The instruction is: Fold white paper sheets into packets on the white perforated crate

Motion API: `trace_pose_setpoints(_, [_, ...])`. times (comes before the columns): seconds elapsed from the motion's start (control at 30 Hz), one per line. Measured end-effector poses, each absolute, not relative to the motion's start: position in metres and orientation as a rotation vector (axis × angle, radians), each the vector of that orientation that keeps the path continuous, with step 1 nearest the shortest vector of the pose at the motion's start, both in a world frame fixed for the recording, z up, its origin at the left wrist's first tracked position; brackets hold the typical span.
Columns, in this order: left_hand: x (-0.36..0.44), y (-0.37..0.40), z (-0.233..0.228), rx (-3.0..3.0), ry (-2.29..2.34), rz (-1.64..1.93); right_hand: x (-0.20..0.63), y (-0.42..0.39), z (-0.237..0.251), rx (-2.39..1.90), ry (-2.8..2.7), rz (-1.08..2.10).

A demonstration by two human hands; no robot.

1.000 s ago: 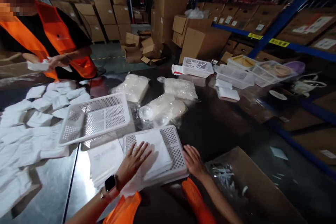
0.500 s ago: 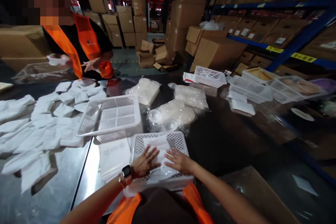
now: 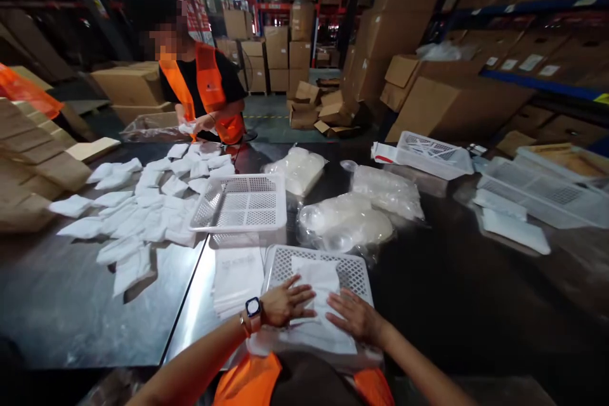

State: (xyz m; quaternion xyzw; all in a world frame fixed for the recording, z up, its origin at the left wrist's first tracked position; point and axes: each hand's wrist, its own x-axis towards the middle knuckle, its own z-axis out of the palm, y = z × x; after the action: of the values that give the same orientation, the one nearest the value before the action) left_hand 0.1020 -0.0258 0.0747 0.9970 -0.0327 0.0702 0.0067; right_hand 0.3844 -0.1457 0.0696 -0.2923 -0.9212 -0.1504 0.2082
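A white plastic basket (image 3: 353,271) with a perforated bottom sits upside down in front of me. Across it lies a thin white rectangular sheet or flat pouch (image 3: 316,273); its exact kind is unclear. My left hand (image 3: 288,303) rests flat on its left part, fingers spread. On its right side my right hand (image 3: 354,315) lies flat too, with fingers stretched out. To the left is a stack of flat white pouches or sheets (image 3: 238,273). Just behind that stack stands an upright white basket (image 3: 247,202), with nothing visible inside.
Many folded white packets (image 3: 143,216) cover the left table. Clear plastic bags of pale items (image 3: 342,219) lie behind the baskets. More white baskets (image 3: 434,155) stand at the right. Across the table a person in an orange vest (image 3: 209,79) handles something white. Cardboard boxes (image 3: 457,104) stand beyond.
My view has turned left, so the scene sits further right. Both hands remain flat on the white sheet, which now looks smoother. The co-worker's hands have come together.
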Motion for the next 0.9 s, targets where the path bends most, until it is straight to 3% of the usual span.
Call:
trace_pose_setpoints(0.2, [0.097, -0.03, 0.069, 3.023, -0.083, 0.385, 0.387, -0.149, 0.058, -0.933, -2.456, -0.265])
trace_pose_setpoints(0.43, [0.096, -0.063, 0.065, 2.459, 0.466, 0.623, 0.375, -0.169, 0.05, -1.335, -1.812, 0.177])
trace_pose_setpoints(0.63, [0.123, -0.07, 0.07, 1.84, 1.129, 0.824, 0.34, -0.161, 0.058, -1.675, -1.321, 0.138])
trace_pose_setpoints(0.9, [0.137, -0.063, 0.071, 1.803, 1.336, 0.869, 0.324, -0.144, 0.06, -1.99, -1.22, -0.053])
